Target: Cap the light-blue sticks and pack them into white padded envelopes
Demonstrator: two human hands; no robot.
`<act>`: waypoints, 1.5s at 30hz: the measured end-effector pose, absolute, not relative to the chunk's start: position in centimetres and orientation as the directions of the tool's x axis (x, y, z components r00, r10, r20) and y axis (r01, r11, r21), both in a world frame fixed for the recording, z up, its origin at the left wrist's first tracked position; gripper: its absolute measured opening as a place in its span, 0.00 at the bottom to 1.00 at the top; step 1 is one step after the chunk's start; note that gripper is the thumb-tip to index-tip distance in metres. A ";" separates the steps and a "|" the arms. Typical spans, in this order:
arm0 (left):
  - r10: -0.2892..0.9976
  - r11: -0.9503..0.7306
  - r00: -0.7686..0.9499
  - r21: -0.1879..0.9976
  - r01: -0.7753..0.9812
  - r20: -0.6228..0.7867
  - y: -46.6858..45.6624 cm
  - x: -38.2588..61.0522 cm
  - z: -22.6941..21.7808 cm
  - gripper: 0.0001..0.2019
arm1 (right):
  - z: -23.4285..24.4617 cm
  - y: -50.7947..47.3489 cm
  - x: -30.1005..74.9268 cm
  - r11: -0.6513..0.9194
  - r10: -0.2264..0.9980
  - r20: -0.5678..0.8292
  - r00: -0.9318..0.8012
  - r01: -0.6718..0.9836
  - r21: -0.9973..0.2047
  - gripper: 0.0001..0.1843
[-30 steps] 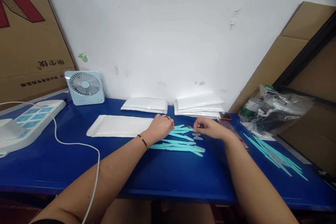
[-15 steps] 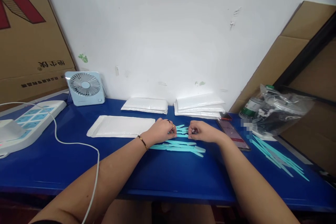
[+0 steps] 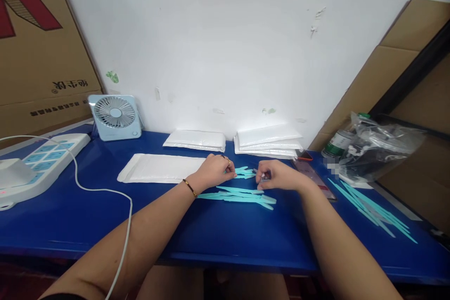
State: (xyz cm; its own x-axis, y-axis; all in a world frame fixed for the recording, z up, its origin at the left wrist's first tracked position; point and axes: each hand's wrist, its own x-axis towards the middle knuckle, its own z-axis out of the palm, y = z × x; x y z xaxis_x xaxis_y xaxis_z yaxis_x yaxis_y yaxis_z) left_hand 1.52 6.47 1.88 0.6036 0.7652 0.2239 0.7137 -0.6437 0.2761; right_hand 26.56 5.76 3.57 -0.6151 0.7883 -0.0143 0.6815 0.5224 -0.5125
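A blue tabletop [image 3: 218, 239] runs along a white wall [image 3: 225, 47]. The left hand [image 3: 214, 168] and right hand [image 3: 277, 176], slightly apart, each pinch an end of a small bunch of thin teal plastic strips [image 3: 245, 173], holding it low just behind a loose teal strip pile [image 3: 239, 195]. Far right, a crumpled clear plastic bag [image 3: 386, 143] holds dark items [image 3: 369, 155] I can't identify.

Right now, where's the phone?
In the head view, the phone lies flat on the blue table, just right of the right hand, between the white envelope stack and the plastic bag.
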 end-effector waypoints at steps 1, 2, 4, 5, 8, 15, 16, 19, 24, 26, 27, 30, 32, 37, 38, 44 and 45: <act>0.749 -0.662 0.629 0.289 0.691 0.209 6.2 1.6 2.0 0.11 | 3.5 5.6 26.2 0.537 0.766 -0.047 -0.641 0.679 -0.500 0.12; 0.731 -0.679 0.655 0.304 0.668 0.193 6.0 1.6 2.0 0.11 | 3.4 5.5 25.8 0.547 0.752 -0.070 -0.655 0.681 -0.487 0.11; 0.697 -0.706 0.699 0.326 0.628 0.163 5.8 1.7 2.0 0.12 | 3.1 5.4 25.4 0.552 0.750 -0.077 -0.657 0.687 -0.473 0.07; 0.685 -0.714 0.712 0.330 0.617 0.153 5.7 1.8 1.8 0.12 | 3.0 5.5 25.2 0.551 0.756 -0.067 -0.652 0.688 -0.471 0.05; 0.680 -0.723 0.719 0.299 0.623 0.145 5.9 1.9 1.3 0.10 | 2.6 5.6 25.1 0.556 0.773 -0.022 -0.634 0.693 -0.460 0.03; 0.699 -0.714 0.672 0.191 0.673 0.247 6.4 2.3 1.2 0.07 | 3.1 5.7 25.4 0.586 0.771 0.035 -0.635 0.688 -0.427 0.05; 0.706 -0.706 0.656 0.183 0.684 0.266 6.5 2.3 1.4 0.07 | 3.2 5.7 25.7 0.584 0.780 0.055 -0.623 0.693 -0.422 0.05; 0.735 -0.667 0.613 0.149 0.730 0.290 6.9 1.9 1.7 0.08 | 3.4 6.1 26.8 0.552 0.821 0.096 -0.562 0.739 -0.386 0.07; 0.769 -0.633 0.592 0.156 0.758 0.241 7.6 1.0 1.2 0.08 | 3.5 6.8 28.6 0.443 0.893 0.094 -0.441 0.817 -0.369 0.06; 0.757 -0.646 0.600 0.161 0.746 0.259 7.6 0.9 0.9 0.08 | 3.7 6.6 28.8 0.431 0.899 0.098 -0.426 0.826 -0.363 0.07; 0.745 -0.659 0.608 0.162 0.734 0.276 7.6 0.9 0.8 0.10 | 3.9 6.4 28.8 0.437 0.895 0.088 -0.437 0.820 -0.371 0.06; 0.690 -0.718 0.661 0.168 0.675 0.294 7.6 1.1 0.4 0.16 | 4.5 5.5 28.7 0.460 0.851 -0.030 -0.524 0.772 -0.438 0.07; 0.651 -0.759 0.719 0.175 0.627 0.244 7.6 1.2 0.2 0.16 | 4.7 4.9 28.5 0.447 0.791 -0.184 -0.583 0.757 -0.477 0.10; 0.643 -0.766 0.745 0.182 0.617 0.180 7.4 1.2 0.4 0.17 | 4.5 4.3 27.6 0.421 0.729 -0.372 -0.575 0.805 -0.418 0.17; 0.653 -0.757 0.730 0.194 0.624 0.200 7.2 1.3 0.6 0.18 | 4.4 4.3 27.4 0.432 0.729 -0.368 -0.577 0.805 -0.407 0.16; 0.654 -0.749 0.724 0.325 0.577 0.219 5.5 1.7 2.2 0.17 | 4.2 4.0 26.6 0.473 0.731 -0.298 -0.615 0.770 -0.429 0.06; 0.642 -0.755 0.739 0.333 0.565 0.202 5.3 1.8 2.3 0.16 | 4.3 4.0 26.5 0.474 0.737 -0.275 -0.618 0.762 -0.442 0.06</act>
